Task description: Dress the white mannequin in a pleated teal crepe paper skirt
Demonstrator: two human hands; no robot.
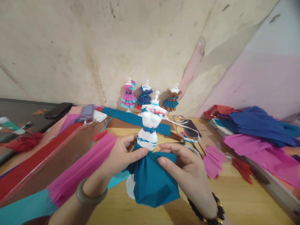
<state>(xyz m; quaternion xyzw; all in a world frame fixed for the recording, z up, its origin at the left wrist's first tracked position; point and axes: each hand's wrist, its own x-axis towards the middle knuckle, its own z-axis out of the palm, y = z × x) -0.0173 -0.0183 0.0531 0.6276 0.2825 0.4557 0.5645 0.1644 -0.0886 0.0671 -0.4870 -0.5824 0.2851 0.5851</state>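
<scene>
A small white dress-form mannequin (pixel 149 120) stands upright in front of me, with teal, blue and red marks on its chest, waist and hips. Teal crepe paper (pixel 156 184) hangs below its hips in loose folds like a skirt. With thumb and fingers, my left hand (pixel 124 154) presses the gathered paper against the mannequin's left side as I see it. My right hand (pixel 187 167) pinches the paper's top edge on the other side, thumb in front, fingers behind. Part of the round white base (pixel 130 187) shows below; the stand is hidden by the paper.
Three little dressed mannequins (pixel 147 95) stand along the wall. Long crepe paper strips (pixel 82 168) cover the left side. Behind lie a teal strip (pixel 126 117), a phone (pixel 192 128) and white cord (pixel 179 118). Blue paper (pixel 260 123) and pink paper (pixel 264 156) are heaped at right.
</scene>
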